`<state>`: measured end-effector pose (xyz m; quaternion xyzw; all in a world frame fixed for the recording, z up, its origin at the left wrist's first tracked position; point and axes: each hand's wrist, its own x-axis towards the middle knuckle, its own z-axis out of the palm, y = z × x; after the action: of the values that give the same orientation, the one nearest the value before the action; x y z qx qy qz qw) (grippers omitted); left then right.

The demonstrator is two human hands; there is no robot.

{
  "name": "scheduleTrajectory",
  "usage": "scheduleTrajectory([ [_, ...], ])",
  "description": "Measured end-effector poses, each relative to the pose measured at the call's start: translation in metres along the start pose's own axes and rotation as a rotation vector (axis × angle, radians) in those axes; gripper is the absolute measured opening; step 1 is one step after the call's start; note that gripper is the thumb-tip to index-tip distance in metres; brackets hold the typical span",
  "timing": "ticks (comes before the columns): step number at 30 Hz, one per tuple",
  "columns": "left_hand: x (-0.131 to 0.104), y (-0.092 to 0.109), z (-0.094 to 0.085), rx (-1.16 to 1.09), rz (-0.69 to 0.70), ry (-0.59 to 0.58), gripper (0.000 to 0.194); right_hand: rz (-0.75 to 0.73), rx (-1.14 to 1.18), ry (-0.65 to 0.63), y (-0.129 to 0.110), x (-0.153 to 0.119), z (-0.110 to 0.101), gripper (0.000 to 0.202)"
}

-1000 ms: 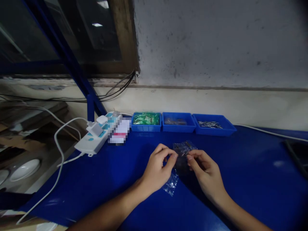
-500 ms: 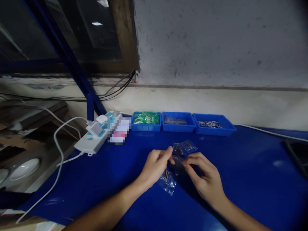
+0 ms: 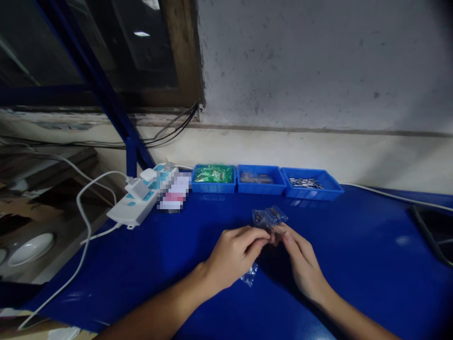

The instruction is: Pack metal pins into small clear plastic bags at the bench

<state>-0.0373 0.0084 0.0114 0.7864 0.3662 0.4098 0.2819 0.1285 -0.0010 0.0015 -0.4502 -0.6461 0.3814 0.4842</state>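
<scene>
My left hand [image 3: 235,252] is closed in a pinch, its fingertips meeting those of my right hand [image 3: 300,257] over the blue table. Between them is a small clear plastic bag [image 3: 276,231], mostly hidden by the fingers; my right fingers are closed on it too. Just beyond the fingertips lie clear bags with dark screw-like pieces [image 3: 269,216]. Another clear bag [image 3: 250,275] lies partly hidden beneath my left hand.
Along the back stand three blue bins, with green packets [image 3: 213,174], brownish packets [image 3: 256,178] and metal rods [image 3: 306,182]. A white power strip [image 3: 132,205] with plugs sits left. A dark object [image 3: 433,233] lies far right.
My left hand has moved right and now meets my right hand, whose fingers have turned. The bag between them is more hidden, and the near bag is more covered.
</scene>
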Motion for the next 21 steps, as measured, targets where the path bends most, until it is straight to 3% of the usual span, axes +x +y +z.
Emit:
scheduleTrajectory([
  [3,0.000,0.001,0.000,0.026,-0.059,-0.063,0.018,0.079,-0.010,0.031,0.003,0.000,0.002,0.029],
  [7,0.001,0.003,-0.002,0.046,-0.151,-0.126,0.017,0.012,-0.127,0.117,0.010,-0.002,0.002,0.021],
  [14,0.006,-0.007,-0.003,-0.301,-0.440,0.024,0.046,-0.151,-0.252,0.105,0.006,-0.004,0.002,0.022],
  [17,0.010,-0.011,-0.003,-0.456,-0.526,-0.009,0.033,-0.200,-0.236,0.074,0.004,-0.004,0.003,0.020],
  [21,0.012,-0.010,-0.004,-0.454,-0.497,0.037,0.024,-0.175,-0.156,0.028,0.004,-0.003,0.001,0.018],
])
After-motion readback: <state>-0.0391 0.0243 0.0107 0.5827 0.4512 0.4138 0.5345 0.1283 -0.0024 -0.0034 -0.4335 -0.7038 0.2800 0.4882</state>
